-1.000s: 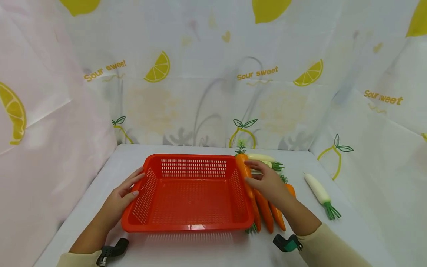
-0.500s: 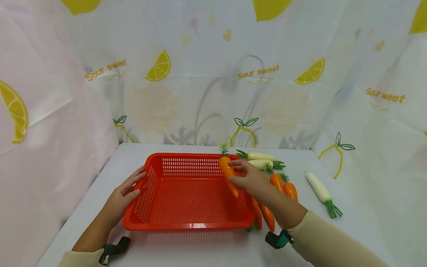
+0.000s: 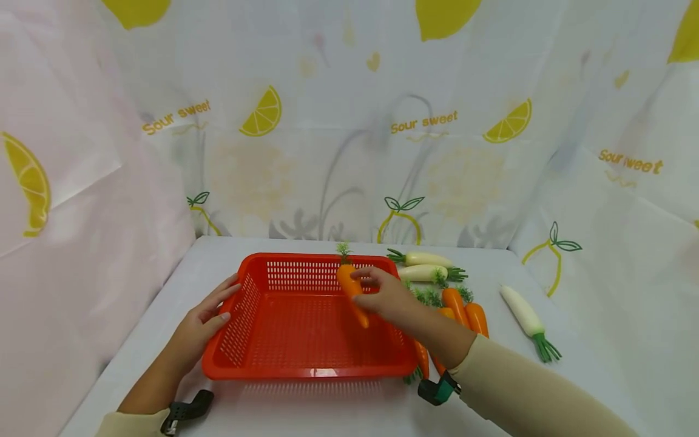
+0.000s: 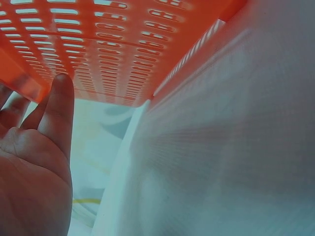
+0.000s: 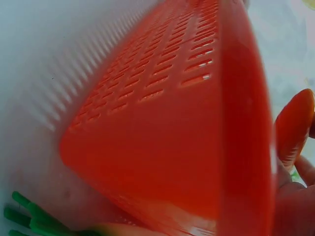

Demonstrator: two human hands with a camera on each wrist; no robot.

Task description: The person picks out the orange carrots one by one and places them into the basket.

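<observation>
My right hand (image 3: 384,297) pinches an orange carrot (image 3: 349,285) with a green leafy top, between thumb and fingers. The carrot is over the right part of the red plastic basket (image 3: 308,371), its leafy end toward the back rim and its tip toward me. The right wrist view shows part of the same carrot (image 5: 295,125) beyond the basket rim. Over at the left side, my left hand (image 3: 199,328) rests on the rim with its fingers extended. In the left wrist view the fingers (image 4: 56,110) lie against the rim, above the slotted wall (image 4: 113,49).
Right of the basket lie several carrots (image 3: 476,318), partly hidden by my right forearm. Two white radishes (image 3: 428,260) lie behind them, and one more white radish (image 3: 521,309) lies farther right. A lemon-print cloth (image 3: 327,152) encloses the white table (image 3: 215,255).
My right hand has carried the carrot leftward from the basket's right rim to over its interior. The radishes and carrots behind it have come into fuller view. The left hand stays at the rim.
</observation>
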